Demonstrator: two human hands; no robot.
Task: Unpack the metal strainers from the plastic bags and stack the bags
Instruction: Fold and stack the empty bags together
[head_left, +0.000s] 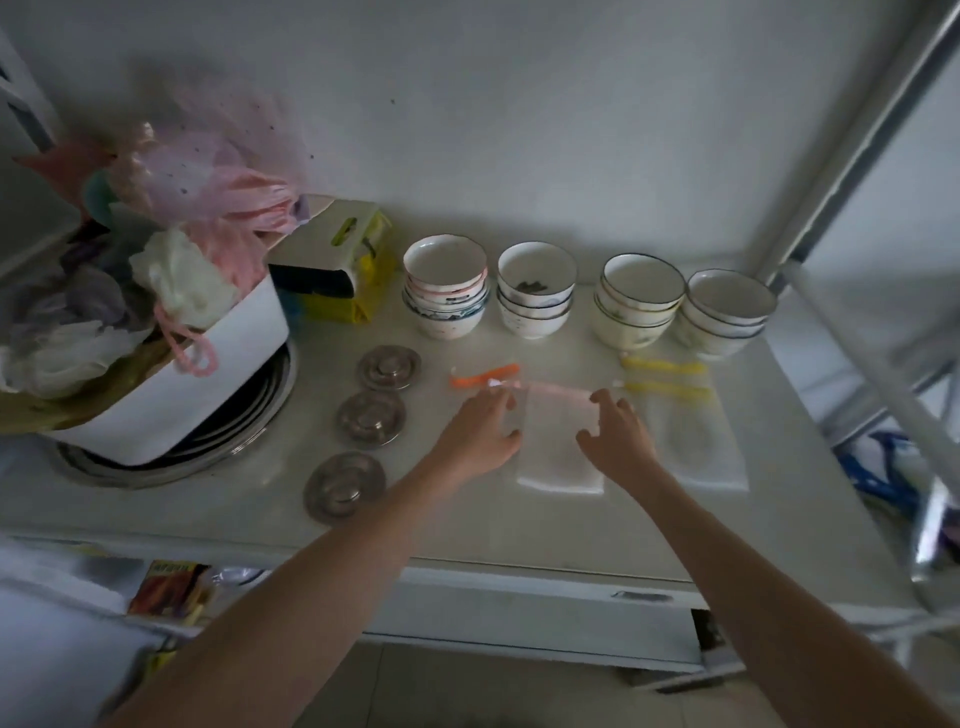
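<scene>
Three round metal strainers lie bare on the counter in a diagonal row: one (388, 368) at the back, one (370, 419) in the middle, one (344, 487) nearest me. A clear plastic bag with a pink zip strip (560, 447) lies flat in the middle of the counter. My left hand (480, 434) rests on its left edge with fingers spread. My right hand (615, 436) touches its right edge, fingers apart. An orange zip strip (483, 375) shows behind the left hand. Clear bags with yellow strips (696, 436) lie to the right; something dim shows inside.
Four stacks of ceramic bowls (537, 291) line the back of the counter. A white bin stuffed with plastic bags (171, 374) sits over a metal sink (171, 462) at left, a yellow box (337, 265) behind it. A metal rack post (852, 176) rises at right.
</scene>
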